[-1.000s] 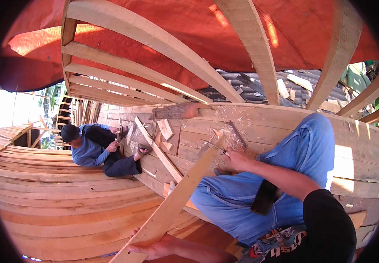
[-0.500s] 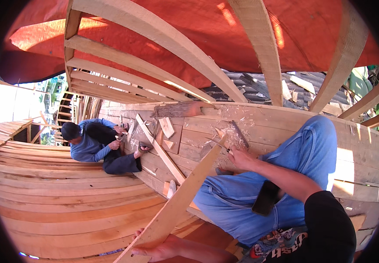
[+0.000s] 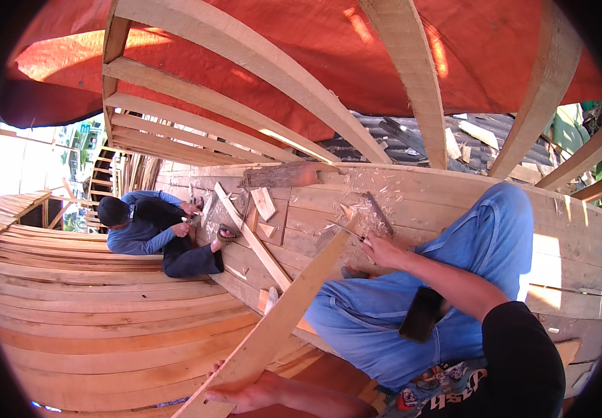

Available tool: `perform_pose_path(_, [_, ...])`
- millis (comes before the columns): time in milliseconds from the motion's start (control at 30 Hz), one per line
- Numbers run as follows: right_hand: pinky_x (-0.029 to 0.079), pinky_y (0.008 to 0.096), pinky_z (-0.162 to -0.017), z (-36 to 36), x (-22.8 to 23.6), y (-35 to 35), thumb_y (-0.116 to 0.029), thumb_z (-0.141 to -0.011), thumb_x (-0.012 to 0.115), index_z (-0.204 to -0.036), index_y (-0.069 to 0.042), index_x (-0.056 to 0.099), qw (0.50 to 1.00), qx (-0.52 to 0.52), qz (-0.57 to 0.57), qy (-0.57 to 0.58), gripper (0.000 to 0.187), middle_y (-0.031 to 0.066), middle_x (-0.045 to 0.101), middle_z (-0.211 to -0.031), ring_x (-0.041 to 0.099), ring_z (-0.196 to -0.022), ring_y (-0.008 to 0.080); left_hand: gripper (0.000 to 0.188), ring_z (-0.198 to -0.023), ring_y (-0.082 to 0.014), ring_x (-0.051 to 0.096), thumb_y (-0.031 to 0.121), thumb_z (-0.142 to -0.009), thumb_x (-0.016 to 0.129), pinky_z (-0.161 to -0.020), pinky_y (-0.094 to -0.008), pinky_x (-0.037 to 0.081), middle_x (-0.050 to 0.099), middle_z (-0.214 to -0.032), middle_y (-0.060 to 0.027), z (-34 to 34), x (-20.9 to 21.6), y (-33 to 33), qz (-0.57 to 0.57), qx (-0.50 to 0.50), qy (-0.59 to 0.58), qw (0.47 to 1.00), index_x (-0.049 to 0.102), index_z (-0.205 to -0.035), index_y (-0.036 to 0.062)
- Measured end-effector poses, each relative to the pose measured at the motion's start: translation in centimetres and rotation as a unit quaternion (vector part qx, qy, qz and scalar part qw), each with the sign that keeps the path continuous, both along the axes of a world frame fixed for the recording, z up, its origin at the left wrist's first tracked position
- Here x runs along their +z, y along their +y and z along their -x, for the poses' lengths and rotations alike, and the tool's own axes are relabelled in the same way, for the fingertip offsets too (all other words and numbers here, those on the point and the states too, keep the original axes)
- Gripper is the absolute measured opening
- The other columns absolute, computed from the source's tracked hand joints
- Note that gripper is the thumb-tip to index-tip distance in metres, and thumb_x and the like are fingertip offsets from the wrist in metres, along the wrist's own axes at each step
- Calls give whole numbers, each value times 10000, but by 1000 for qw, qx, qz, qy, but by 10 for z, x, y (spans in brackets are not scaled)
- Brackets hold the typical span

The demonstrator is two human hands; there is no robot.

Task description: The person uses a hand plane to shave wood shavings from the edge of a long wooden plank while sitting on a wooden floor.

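Note:
A long pale wooden board (image 3: 288,306) slants from the lower edge up to the middle of the view. My left hand (image 3: 248,394) is closed around its near end, thumb on the upper face. At the board's far end my right hand (image 3: 383,251) is closed on the dark handle of a knife (image 3: 346,230). The blade points left and lies across the board's narrow tip; whether it bites into the wood I cannot tell. Curled wood shavings (image 3: 377,217) are scattered just beyond the tip. A dark phone (image 3: 421,313) rests on my lap, on the blue jeans.
Another person (image 3: 137,221) sits at the left, working on a piece of wood. Between us lie a long narrow strip (image 3: 252,237) and small offcuts (image 3: 263,202) on the plank floor (image 3: 412,195). Curved wooden ribs (image 3: 412,76) rise ahead, under a red tarp (image 3: 482,56).
The board and my hands have shifted only slightly, the board's tip a little left and down. The knife remains at the tip. The other person leans slightly farther left.

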State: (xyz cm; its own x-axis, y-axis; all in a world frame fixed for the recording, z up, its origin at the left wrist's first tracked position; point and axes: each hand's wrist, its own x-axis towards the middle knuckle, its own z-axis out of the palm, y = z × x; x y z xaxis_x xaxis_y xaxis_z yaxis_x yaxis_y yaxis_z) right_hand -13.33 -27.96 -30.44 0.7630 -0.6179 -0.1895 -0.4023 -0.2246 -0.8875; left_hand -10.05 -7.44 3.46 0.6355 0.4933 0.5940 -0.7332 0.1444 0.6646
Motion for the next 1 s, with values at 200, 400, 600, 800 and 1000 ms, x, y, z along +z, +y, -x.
perform_pose_path(200, [472, 522, -712, 7, -15, 0, -346, -933, 482, -1076, 62, 494, 999, -33, 18, 33, 433, 288, 627, -850, 621, -808, 440, 439, -898, -205, 599, 381, -896, 602, -800, -348, 518, 590, -995, -133, -5, -3, 5, 16, -7, 26, 1000, 536, -1059, -21])
perform_pose_path(400, [474, 514, -774, 13, 7, -20, -341, -935, 478, -1065, 50, 520, 995, 29, -43, 89, 415, 289, 627, -887, 614, -878, 435, 417, -896, -199, 596, 379, -899, 599, -801, -341, 511, 596, -975, -114, -1, -2, 8, 2, -15, 20, 1000, 548, -1049, -7])
perform_pose_path(600, [471, 498, -797, 11, 11, -17, -334, -940, 465, -1066, 54, 518, 995, 53, -34, 77, 411, 293, 619, -929, 610, -903, 428, 406, -906, -198, 594, 380, -899, 597, -810, -339, 510, 601, -974, -101, -2, -4, 11, 20, -6, 16, 1000, 547, -1045, 5])
perform_pose_path(800, [470, 501, -798, 2, 1, -4, -347, -936, 467, -1090, 63, 503, 1000, 13, 5, 27, 440, 296, 616, -924, 605, -910, 437, 387, -903, -197, 596, 366, -903, 594, -812, -339, 514, 602, -963, -109, 3, -2, 5, 3, -20, 6, 1000, 549, -1035, 6])
perform_pose_path(1000, [472, 502, -801, 1, 20, -3, -349, -932, 474, -1061, 75, 507, 999, 39, -17, 30, 444, 303, 613, -930, 605, -918, 435, 413, -894, -202, 599, 387, -910, 577, -812, -334, 514, 600, -946, -114, 5, 1, 2, -3, -18, 9, 1000, 547, -1036, -5])
